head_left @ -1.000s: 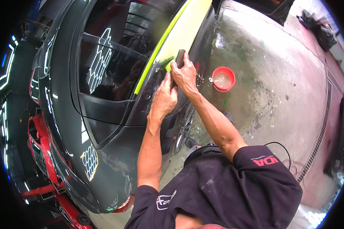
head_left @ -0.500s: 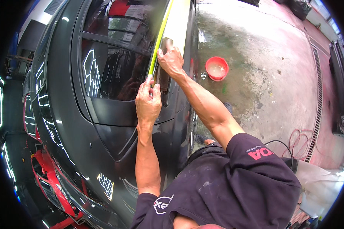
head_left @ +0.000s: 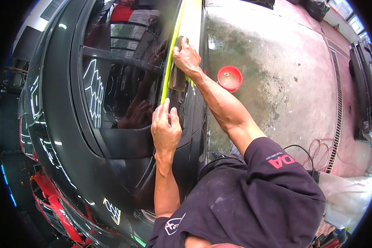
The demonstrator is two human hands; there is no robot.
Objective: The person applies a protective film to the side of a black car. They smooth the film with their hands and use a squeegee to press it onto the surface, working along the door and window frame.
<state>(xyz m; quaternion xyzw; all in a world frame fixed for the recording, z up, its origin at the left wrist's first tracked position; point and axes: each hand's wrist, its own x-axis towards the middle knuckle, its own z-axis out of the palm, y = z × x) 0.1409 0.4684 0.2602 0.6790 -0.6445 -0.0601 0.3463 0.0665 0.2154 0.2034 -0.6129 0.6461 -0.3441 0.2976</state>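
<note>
My right hand (head_left: 187, 58) is closed over a long, narrow brown sanding block (head_left: 177, 81), pressed on the car's side just below the window. Its fingers reach toward the block's far end, and the near end shows bare behind the palm. Beside the block, a bright yellow-green tape strip (head_left: 168, 78) runs along the lower edge of the dark window glass (head_left: 132, 82). Nearer to me, my left hand (head_left: 166, 131) rests on the black car (head_left: 126, 144) with fingers stretched out, fingertips by the tape's near end. It holds nothing.
On the wet concrete floor to the right stands a red bucket (head_left: 230, 78) with cloudy liquid. A drain grate (head_left: 339, 107) and a loosely coiled red hose (head_left: 320, 151) lie farther right. Another dark vehicle (head_left: 366, 91) is at the right edge, a red car (head_left: 53, 202) at lower left.
My right hand has slid the block forward along the car, away from my left hand. My left hand stays near the window's rear corner. The whole view has shifted slightly.
</note>
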